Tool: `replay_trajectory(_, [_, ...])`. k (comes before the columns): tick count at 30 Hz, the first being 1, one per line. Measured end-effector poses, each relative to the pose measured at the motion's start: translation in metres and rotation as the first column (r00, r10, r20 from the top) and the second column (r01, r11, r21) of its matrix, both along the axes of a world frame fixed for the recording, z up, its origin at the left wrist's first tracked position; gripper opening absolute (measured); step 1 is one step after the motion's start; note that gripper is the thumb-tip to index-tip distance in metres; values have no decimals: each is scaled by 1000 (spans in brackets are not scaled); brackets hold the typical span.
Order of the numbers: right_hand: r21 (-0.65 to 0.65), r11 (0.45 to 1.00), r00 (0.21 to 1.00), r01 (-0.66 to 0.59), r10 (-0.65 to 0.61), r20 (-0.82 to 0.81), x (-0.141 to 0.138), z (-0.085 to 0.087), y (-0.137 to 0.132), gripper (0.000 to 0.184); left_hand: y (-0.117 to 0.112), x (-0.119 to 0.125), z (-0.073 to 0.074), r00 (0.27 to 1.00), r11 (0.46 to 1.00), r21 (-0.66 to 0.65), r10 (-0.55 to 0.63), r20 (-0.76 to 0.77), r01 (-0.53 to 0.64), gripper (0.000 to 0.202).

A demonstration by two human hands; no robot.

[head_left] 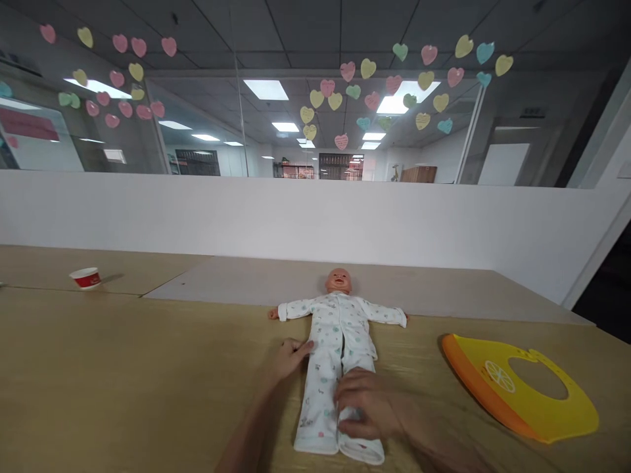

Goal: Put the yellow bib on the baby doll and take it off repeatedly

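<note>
A baby doll [338, 314] in a white patterned sleepsuit lies on its back on the wooden table [123, 381], arms spread, head away from me. My left hand [290, 357] rests flat beside the doll's left hip, fingertips touching the suit. My right hand [367, 405] lies over the lower right trouser leg, with the fingers curled onto the cloth.
A yellow and orange silicone bib [522, 387] lies on the table to the right of the doll. A small red and white cup [87, 278] stands far left. A white partition wall [296, 217] with glass above runs behind the table.
</note>
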State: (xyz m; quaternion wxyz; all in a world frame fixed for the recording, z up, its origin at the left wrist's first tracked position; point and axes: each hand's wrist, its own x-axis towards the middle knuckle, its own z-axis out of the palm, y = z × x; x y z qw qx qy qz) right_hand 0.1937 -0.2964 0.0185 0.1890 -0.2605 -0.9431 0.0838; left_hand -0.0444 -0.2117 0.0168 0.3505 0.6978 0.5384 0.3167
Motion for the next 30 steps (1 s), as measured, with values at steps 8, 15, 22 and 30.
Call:
replay_trajectory(8, [-81, 992, 983, 98, -109, -147, 15, -1, -8, 24, 15, -4, -18, 963, 955, 133, 255, 87, -265, 39])
replay_trajectory(15, [-132, 757, 677, 640, -637, -368, 55, -6, 32, 28, 11, -15, -17, 940, 976, 199, -18, -341, 91, 58])
replay_trajectory(22, [-50, 618, 620, 784, -777, 112, 77, -13, 46, 13, 2, 4, -20, 742, 937, 346, 199, -640, 46, 30])
replay_trajectory(30, [-42, 651, 641, 758, -732, 231, 74, -15, 43, 23, 2, 7, -21, 732, 946, 314, 159, -663, 79, 27])
